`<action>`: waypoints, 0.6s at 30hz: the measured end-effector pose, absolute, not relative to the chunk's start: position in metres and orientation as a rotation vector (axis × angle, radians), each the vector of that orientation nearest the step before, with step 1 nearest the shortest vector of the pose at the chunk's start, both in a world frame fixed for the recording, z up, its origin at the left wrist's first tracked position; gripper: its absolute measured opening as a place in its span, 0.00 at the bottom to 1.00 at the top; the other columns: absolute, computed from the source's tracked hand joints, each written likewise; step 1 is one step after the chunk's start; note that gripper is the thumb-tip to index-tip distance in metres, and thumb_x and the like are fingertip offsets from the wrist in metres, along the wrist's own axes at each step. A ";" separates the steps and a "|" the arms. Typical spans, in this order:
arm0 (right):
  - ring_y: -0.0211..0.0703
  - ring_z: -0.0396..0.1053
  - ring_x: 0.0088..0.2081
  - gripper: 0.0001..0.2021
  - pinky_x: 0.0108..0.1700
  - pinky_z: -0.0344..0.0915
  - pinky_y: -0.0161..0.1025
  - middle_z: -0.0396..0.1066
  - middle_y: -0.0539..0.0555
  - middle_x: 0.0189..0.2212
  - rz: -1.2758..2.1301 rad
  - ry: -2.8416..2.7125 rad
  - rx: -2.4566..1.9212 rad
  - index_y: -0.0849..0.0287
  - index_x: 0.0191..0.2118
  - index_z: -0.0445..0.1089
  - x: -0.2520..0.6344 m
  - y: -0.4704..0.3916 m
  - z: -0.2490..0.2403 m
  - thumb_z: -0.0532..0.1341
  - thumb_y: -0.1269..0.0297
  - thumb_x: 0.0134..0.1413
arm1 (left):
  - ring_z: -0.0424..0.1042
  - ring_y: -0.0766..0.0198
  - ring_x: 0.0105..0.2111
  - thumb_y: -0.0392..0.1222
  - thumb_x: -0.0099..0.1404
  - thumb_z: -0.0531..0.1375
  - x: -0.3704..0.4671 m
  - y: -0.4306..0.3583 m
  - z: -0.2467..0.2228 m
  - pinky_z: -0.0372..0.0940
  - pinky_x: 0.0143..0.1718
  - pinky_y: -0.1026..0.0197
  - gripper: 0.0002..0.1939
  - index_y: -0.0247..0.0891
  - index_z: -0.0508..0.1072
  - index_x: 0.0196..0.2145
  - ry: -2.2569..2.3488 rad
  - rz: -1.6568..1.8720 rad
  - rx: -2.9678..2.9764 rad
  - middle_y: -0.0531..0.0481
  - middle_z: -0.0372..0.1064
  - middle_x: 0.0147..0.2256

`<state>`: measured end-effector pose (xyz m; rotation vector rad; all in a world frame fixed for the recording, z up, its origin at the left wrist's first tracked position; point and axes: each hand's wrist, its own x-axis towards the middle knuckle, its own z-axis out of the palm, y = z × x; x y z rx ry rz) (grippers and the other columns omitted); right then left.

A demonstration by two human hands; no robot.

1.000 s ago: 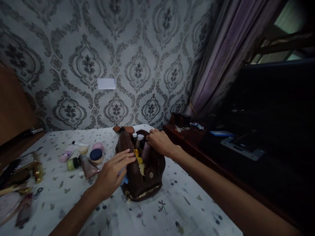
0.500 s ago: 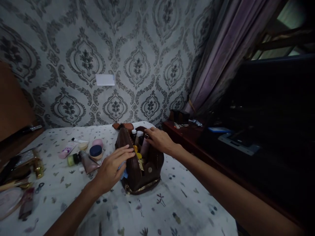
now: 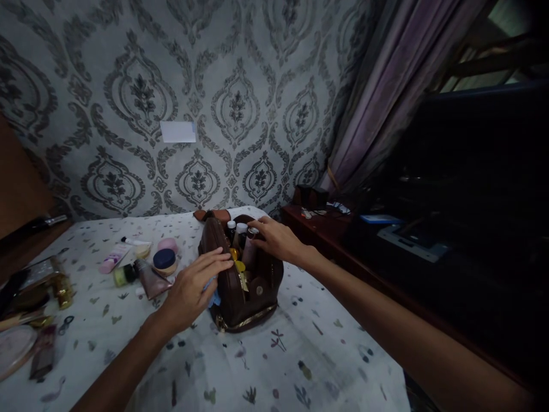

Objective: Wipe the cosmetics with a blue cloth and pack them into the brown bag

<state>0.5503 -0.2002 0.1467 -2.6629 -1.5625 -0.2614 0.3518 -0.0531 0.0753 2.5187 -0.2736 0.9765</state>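
1. Bag (image 3: 261, 304): one, brown, gaping, upright on the sheet (image 3: 214, 372).
2. White-capped bottles (image 3: 241, 228) inside: two, beside one pink tube (image 3: 250, 249).
3. Left hand (image 3: 195, 286): flattened, fingers straight, touching the bag's left edge.
4. Right hand (image 3: 278, 240): apart from the left, fingers at the tube's top; cannot tell if gripping.
5. Jar (image 3: 164, 260): one, blue-lidded.

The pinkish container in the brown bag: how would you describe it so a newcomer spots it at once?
On the patterned white cloth stands an open brown bag, with the left hand at its left side. Inside, near the fingers of the right hand, is a tall pinkish container. Unlike the two bottles beside it, it shows no white cap.
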 end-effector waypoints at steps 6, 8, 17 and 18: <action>0.50 0.70 0.49 0.22 0.41 0.64 0.37 0.66 0.60 0.52 -0.259 -1.577 -2.644 0.54 0.60 0.62 0.551 -0.201 0.147 0.61 0.60 0.62 | 0.65 0.56 0.60 0.28 0.66 0.50 0.352 -0.052 0.072 0.65 0.59 0.48 0.22 0.41 0.73 0.52 -0.273 0.972 2.508 0.45 0.72 0.54; 0.49 0.70 0.49 0.23 0.41 0.64 0.37 0.66 0.59 0.52 -0.247 -1.591 -2.632 0.54 0.60 0.62 0.552 -0.203 0.147 0.61 0.59 0.62 | 0.65 0.56 0.60 0.28 0.66 0.50 0.352 -0.052 0.072 0.65 0.59 0.48 0.22 0.41 0.73 0.52 -0.273 0.972 2.502 0.45 0.72 0.54; 0.50 0.67 0.54 0.24 0.51 0.65 0.41 0.65 0.61 0.54 -0.282 -1.633 -2.534 0.57 0.60 0.63 0.555 -0.205 0.142 0.64 0.61 0.59 | 0.65 0.57 0.61 0.29 0.67 0.50 0.351 -0.053 0.077 0.65 0.60 0.49 0.21 0.41 0.73 0.52 -0.273 0.938 2.531 0.46 0.72 0.54; 0.51 0.67 0.54 0.24 0.51 0.65 0.42 0.64 0.62 0.55 -0.280 -1.627 -2.539 0.57 0.60 0.63 0.553 -0.204 0.143 0.64 0.61 0.59 | 0.64 0.57 0.61 0.28 0.67 0.49 0.351 -0.053 0.077 0.65 0.60 0.49 0.21 0.41 0.72 0.52 -0.277 0.938 2.533 0.46 0.72 0.54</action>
